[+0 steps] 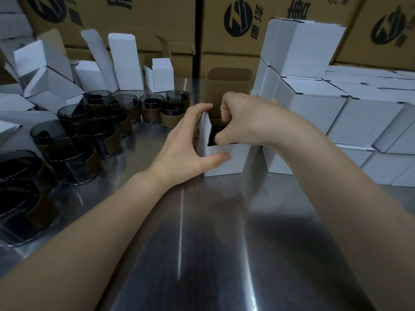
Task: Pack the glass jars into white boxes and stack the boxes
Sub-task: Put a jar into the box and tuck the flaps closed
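A small white box [224, 160] stands upright on the steel table [202, 243], its brown-lined top flap [226, 86] raised. My left hand [186, 142] grips the box's left side, thumb on its front face. My right hand [242, 120] reaches into the open top, fingers curled on a dark glass jar [216, 133] that sits mostly inside the box. Several more dark glass jars with brown bands [89, 131] stand at the left. Closed white boxes [314, 108] are stacked at the right.
Empty folded white boxes [123, 61] with open flaps stand and lie at the back left. Large brown printed cartons [146, 21] form a wall behind the table. The stack of closed boxes touches the right side of the box I hold.
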Action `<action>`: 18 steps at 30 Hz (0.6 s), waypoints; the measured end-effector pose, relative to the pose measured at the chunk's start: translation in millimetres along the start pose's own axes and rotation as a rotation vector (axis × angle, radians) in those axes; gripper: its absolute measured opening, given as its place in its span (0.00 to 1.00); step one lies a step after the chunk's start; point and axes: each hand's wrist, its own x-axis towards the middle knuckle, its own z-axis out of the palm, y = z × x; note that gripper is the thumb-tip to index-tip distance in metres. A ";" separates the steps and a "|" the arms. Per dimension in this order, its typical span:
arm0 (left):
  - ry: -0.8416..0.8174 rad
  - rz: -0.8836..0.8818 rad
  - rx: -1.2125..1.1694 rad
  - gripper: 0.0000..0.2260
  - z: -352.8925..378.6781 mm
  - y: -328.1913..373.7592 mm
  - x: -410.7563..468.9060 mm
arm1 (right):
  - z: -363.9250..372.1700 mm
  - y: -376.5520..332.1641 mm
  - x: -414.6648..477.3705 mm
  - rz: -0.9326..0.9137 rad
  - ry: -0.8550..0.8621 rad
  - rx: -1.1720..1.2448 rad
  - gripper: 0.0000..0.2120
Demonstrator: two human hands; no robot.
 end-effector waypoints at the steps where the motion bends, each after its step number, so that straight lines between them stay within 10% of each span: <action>1: 0.000 -0.004 -0.002 0.39 -0.1 0.3 0.0 | 0.2 0.2 0.4 0.002 -0.001 0.001 0.14; 8: -0.002 -0.024 -0.041 0.37 -1.7 3.5 -1.1 | 0.5 2.7 0.5 -0.017 0.031 0.074 0.11; 18: -0.061 -0.108 -0.121 0.33 -9.6 5.2 -3.0 | 22.4 20.1 13.3 0.117 0.510 0.871 0.18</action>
